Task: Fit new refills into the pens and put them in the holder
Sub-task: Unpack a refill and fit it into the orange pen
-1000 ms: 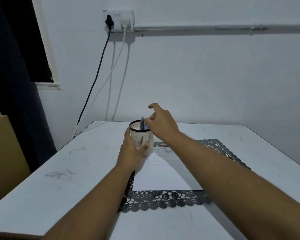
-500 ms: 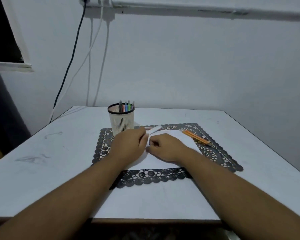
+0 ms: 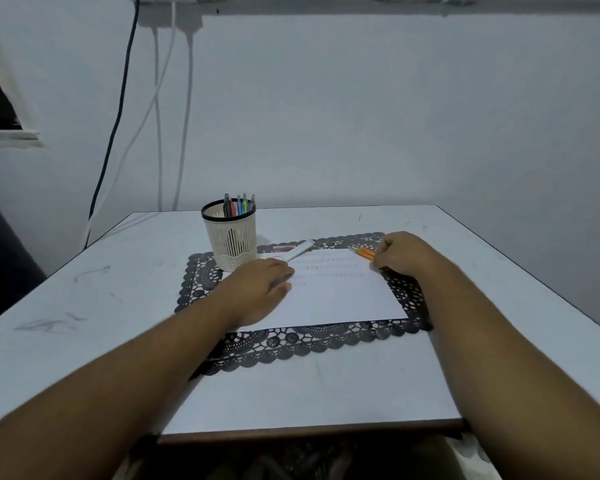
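Head view: right hand [image 3: 400, 252] clenched on orange pens [image 3: 364, 253] right of holder [image 3: 230, 233], left hand [image 3: 264, 289] flat and released on paper [image 3: 340, 289] just in front of holder; risk: left arm could knock holder over.

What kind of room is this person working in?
Probably a plain home or study desk against a bare wall: a pen holder full of pens, a sheet of paper on a lace mat, and cables hanging from a wall socket.
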`<state>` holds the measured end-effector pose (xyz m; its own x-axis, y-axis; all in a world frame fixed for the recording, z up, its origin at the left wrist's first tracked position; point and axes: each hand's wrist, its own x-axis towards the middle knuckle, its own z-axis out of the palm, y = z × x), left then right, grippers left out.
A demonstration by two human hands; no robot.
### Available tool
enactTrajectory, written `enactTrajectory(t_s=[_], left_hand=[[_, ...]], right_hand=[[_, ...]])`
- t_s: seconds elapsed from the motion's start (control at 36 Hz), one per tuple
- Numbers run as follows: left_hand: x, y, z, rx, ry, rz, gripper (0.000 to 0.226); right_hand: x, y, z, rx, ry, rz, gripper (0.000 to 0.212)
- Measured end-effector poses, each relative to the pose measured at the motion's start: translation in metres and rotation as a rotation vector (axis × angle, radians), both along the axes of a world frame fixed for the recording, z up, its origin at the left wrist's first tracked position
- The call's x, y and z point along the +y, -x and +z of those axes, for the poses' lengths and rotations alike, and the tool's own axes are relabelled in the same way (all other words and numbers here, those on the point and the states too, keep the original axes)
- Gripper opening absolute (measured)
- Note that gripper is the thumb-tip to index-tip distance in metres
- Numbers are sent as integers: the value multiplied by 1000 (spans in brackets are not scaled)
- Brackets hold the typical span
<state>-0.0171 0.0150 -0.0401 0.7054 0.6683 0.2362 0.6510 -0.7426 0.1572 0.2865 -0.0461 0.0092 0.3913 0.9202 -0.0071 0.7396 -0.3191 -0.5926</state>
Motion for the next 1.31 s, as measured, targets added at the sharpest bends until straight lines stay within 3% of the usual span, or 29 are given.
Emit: enactTrajectory(t_s=[0.14,0.22,0.39,0.53,0.61,0.75,0.83,0.94,1.11,1.31], left_hand=[[7,1,3,64,7,-13,49],[10,2,6,105,-1,-20,53],[8,-5,13,90,-29,3,36],[0,-16,10,-68,-34,88,35],[-5,-19,5,-145,-40,109,33],[-8,-14,2,-285,-132,87,38],[-7,-10,5,-427,-229,19,41],[-8,-8,12,-555,-212,-57,39],[-3,-1,13,-547,-320,8,28],[0,0,13,-399,-379,-20,20]], right_hand=[[2,4,-1,-46,40,7,15],[1,5,-1,-59,22,-14,24],[1,9,0,-77,35,-39,22],[3,11,-5,-111,33,-68,13],[3,15,-4,-93,-27,-22,21],[3,40,-5,59,-266,153,21],[-2,69,-3,126,-267,307,15],[-4,92,-8,306,-296,435,15],[-6,96,-12,381,-282,464,16],[-5,97,-12,377,-320,484,15]])
